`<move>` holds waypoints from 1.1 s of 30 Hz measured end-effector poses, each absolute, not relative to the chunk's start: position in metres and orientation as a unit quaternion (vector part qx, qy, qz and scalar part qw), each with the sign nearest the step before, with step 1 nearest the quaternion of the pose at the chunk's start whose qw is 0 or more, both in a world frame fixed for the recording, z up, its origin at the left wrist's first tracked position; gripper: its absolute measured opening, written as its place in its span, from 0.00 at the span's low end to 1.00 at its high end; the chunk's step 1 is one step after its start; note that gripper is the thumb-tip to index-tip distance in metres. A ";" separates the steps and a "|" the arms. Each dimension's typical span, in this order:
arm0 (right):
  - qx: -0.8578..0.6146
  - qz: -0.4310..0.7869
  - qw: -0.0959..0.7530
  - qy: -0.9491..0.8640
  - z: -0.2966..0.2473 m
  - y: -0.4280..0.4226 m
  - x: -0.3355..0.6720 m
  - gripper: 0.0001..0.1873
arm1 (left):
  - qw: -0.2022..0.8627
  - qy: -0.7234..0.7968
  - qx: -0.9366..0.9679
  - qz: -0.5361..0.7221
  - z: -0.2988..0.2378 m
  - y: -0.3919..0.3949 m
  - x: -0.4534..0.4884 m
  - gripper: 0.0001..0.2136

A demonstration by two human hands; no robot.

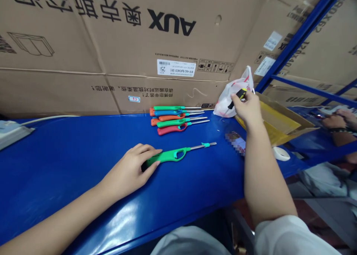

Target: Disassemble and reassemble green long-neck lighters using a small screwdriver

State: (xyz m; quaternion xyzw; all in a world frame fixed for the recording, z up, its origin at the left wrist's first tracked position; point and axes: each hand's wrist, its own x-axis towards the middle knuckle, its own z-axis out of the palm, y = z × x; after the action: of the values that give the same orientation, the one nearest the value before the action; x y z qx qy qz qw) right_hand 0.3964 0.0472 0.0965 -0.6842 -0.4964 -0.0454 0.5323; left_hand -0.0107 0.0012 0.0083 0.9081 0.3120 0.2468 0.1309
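My left hand point(138, 165) is closed around the handle end of a green long-necked lighter point(169, 155), which lies on the blue table with its metal tube pointing right. A small turquoise piece point(205, 145) sits on the tube near its tip. In my right hand point(248, 108) is a screwdriver point(241, 93) with a black and yellow handle, held in front of a white plastic bag point(224, 101) with red marks. Behind the green lighter, several more lighters point(170, 129) in red, green, orange and blue lie in a stack, tubes to the right.
Large cardboard panels point(125, 42) stand along the back. Right of the bag is an open yellow-brown box point(279, 117), with a white tape roll point(281, 153) before it. A blurred phone-like item point(236, 142) lies near my right forearm. Another person's hands point(334, 121) show beyond the blue frame point(304, 31).
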 end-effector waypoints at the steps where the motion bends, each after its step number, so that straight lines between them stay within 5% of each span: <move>1: -0.689 -0.049 0.525 -0.497 0.091 0.048 0.399 0.11 | 0.133 0.306 0.908 0.253 0.007 0.002 -0.011 0.18; 14: -0.752 0.007 0.467 -0.466 0.062 0.059 0.413 0.10 | 0.148 0.294 0.909 0.257 0.005 0.006 -0.008 0.18; 33: -0.706 -0.109 0.544 -0.441 0.077 0.052 0.392 0.12 | 0.164 0.281 0.913 0.245 0.004 0.007 -0.006 0.18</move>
State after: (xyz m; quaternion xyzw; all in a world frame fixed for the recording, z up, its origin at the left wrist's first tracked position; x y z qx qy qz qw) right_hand 0.3916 0.0524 0.0774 -0.7056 -0.4409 -0.1087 0.5440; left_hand -0.0060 0.0071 0.0038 0.9134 0.2805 0.2451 0.1642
